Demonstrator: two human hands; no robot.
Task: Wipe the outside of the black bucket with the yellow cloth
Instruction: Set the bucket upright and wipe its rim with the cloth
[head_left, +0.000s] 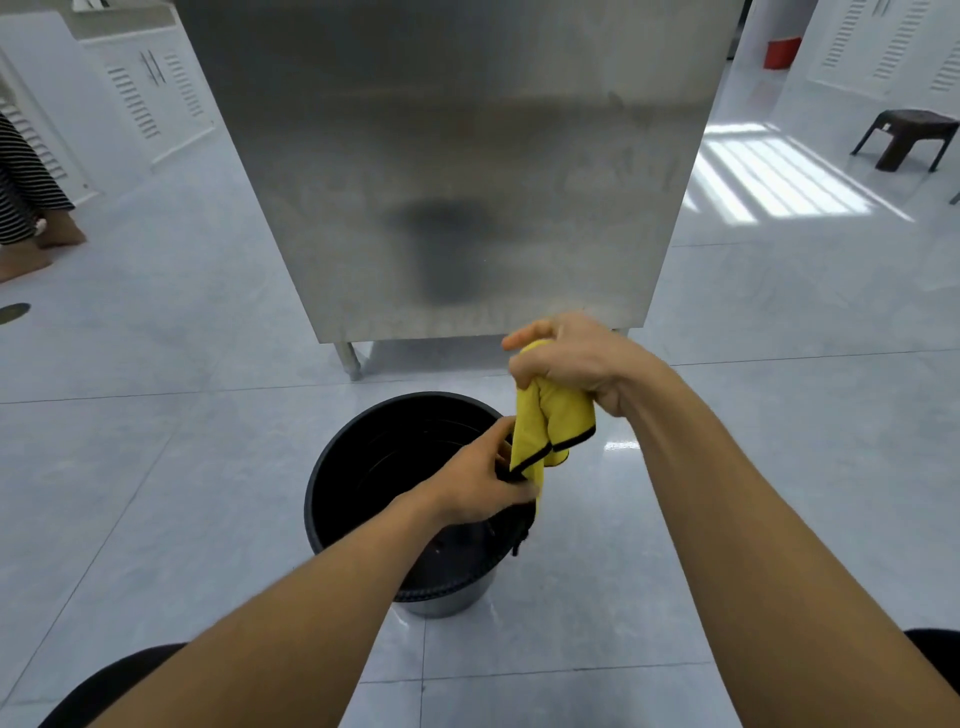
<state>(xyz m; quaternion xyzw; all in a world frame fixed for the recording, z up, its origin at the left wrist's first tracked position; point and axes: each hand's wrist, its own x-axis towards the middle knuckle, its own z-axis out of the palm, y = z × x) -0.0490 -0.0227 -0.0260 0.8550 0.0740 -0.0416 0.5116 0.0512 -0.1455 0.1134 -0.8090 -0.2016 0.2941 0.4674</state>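
Both hands, left (480, 480) and right (569, 358), clenched on yellow cloth (553, 421) above upright black bucket (332, 467); no legible writing.

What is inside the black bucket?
The bucket looks empty: dark inner wall and part of the bottom show. The left hand, the cloth and the forearm hide the rest.

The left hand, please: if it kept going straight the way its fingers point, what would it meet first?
Most likely the yellow cloth, which the left hand already pinches at its lower end. Beyond that lies the black bucket rim, though depth is unclear.
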